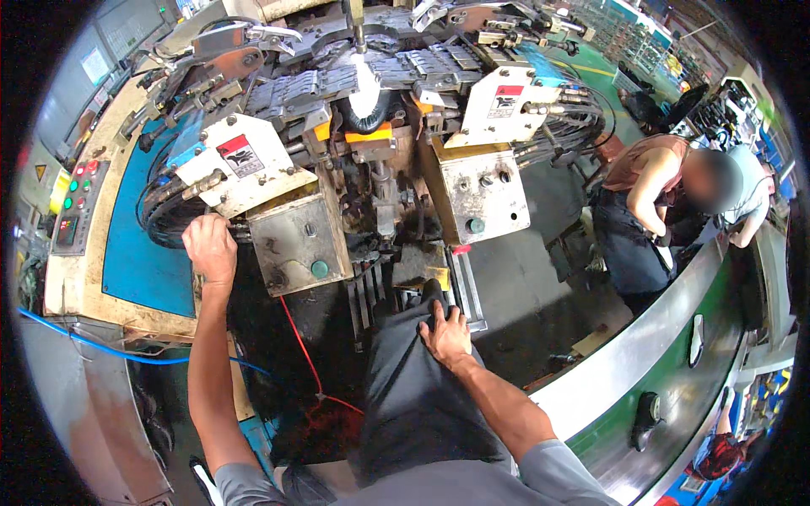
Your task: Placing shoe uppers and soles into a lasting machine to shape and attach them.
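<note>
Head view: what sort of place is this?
Probably a shoe factory: a large machine stands ahead, and a dark shoe lies on a green conveyor belt at right.

From my remote seat I see a factory workshop, evidently one handling shoes. A grimy, hose-laden machine (371,152) dominates. Left of the machine is a control panel (76,207) with coloured buttons; right of the machine, a conveyor belt (671,379) carries a dark shoe (646,422), and an aproned co-worker (629,240) stands alongside.
</note>
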Demonstrator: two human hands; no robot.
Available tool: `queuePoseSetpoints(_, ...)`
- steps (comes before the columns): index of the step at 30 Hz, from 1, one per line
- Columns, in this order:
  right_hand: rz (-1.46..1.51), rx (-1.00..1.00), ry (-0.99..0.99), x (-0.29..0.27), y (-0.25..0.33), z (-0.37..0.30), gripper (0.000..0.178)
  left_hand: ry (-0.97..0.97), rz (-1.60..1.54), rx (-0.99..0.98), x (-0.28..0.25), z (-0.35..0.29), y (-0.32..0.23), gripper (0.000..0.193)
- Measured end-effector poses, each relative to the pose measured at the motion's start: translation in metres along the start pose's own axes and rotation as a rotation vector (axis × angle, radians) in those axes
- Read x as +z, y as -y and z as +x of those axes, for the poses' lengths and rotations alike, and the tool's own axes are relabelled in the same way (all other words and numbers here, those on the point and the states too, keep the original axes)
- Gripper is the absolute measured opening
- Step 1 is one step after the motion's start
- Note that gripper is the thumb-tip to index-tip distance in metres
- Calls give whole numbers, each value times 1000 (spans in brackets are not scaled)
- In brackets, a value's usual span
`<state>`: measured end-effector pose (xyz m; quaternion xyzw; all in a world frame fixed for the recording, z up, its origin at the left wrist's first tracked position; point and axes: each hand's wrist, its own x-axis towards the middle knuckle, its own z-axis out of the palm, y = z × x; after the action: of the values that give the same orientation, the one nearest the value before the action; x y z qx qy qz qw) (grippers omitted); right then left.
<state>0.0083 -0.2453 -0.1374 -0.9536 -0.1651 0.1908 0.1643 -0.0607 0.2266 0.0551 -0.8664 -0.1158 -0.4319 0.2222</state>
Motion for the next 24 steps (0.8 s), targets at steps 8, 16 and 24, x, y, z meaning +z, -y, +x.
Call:
queuePoseSetpoints(8,10,-15,-19,2,4,-12,79,105,-79,-74,-22,14,-12,5)
queuePoseSetpoints(16,43,-45,-6,3,1,-18,80,204,-516,-139,-53,32,-61,26)
queuePoseSetpoints(24,80,-38,0,-6,-3,-16,78,720,-1567,-1142,6,91,-183,61)
